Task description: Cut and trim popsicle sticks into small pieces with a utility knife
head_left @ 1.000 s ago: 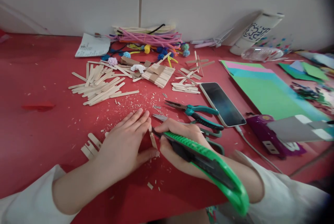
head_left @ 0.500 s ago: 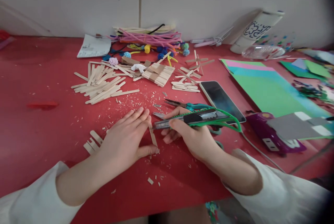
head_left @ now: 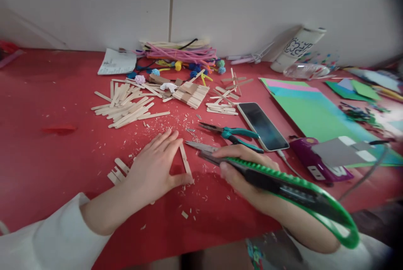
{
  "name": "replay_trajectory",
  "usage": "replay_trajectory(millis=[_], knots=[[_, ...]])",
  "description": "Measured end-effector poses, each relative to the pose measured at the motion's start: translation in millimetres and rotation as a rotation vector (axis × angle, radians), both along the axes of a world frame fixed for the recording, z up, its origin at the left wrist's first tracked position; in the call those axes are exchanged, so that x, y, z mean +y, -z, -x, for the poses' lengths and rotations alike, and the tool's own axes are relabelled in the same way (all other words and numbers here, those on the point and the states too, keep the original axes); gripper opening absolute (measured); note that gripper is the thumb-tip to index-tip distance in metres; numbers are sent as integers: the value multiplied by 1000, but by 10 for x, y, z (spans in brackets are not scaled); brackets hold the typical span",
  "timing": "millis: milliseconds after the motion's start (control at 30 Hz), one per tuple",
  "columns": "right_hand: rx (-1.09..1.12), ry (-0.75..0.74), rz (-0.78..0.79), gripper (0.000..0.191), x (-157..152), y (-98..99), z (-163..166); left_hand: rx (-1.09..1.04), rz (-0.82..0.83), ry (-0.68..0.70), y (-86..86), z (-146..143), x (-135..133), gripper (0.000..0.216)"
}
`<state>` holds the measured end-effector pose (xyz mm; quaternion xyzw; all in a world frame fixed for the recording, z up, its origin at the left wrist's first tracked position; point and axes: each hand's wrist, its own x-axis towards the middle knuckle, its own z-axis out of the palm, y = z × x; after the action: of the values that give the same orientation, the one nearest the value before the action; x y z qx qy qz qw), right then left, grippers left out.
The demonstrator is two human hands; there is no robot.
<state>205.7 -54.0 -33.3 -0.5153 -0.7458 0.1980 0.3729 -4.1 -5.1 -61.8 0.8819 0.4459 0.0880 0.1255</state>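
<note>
My left hand (head_left: 153,161) lies on the red table, its thumb and index finger pinning the two ends of a short wooden craft stick (head_left: 185,161). In my right hand (head_left: 244,169) is a green and black box cutter (head_left: 270,182), raised toward the camera with its tip just right of the stick and apart from it. Grey scissor blades (head_left: 201,147) point left beyond the cutter; my right hand hides their handles. Cut stick pieces (head_left: 118,172) stick out beside my left wrist. Wood shavings (head_left: 166,125) are scattered around.
Teal-handled pliers (head_left: 233,132) lie by a phone (head_left: 262,126) on a cable. Farther back are loose craft sticks (head_left: 126,106), a bundle of sticks (head_left: 191,94) and pink pipe cleaners (head_left: 182,53). To the right are coloured sheets (head_left: 315,114) and a purple glue gun (head_left: 310,161).
My right hand has drawn the box cutter back to the right, away from the stick, and its rear end has swung toward the camera. My left hand keeps its hold. The view has shifted slightly.
</note>
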Motion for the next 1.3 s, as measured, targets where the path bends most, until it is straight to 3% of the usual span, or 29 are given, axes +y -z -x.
replay_trajectory(millis=[100,167,267,467,567,667,767,867,933,1000,1067,1167,1300], knots=[[-1,145,11,8,-93,93,-68,-42,-23,-56,-20,-7,4,86],[-11,199,-3,14,-143,169,-82,-17,-23,-76,-38,-25,5,85],[-15,115,-12,29,-169,243,-53,29,-9,-45,-65,-47,12,82],[121,-90,103,25,-159,230,-43,54,3,23,-89,-6,43,76],[159,-175,165,36,-218,194,-142,63,1,33,-95,63,13,85],[259,-220,252,43,-275,155,-248,105,57,134,-141,159,-52,93],[404,-207,337,32,-267,96,-287,211,166,278,-230,222,-112,93],[637,-131,514,21,-193,1,-249,279,182,295,-341,216,-153,87],[721,-81,661,27,-125,-71,-208,320,192,293,-414,200,-171,88],[637,-79,723,48,-57,-142,-173,355,213,318,-467,204,-179,94],[388,-113,699,61,0,-214,-146,357,233,366,-473,233,-178,95],[-126,-170,585,49,47,-320,-104,323,250,415,-381,285,-178,92],[-467,-259,470,55,29,-384,-30,289,251,362,-214,267,-227,97]])
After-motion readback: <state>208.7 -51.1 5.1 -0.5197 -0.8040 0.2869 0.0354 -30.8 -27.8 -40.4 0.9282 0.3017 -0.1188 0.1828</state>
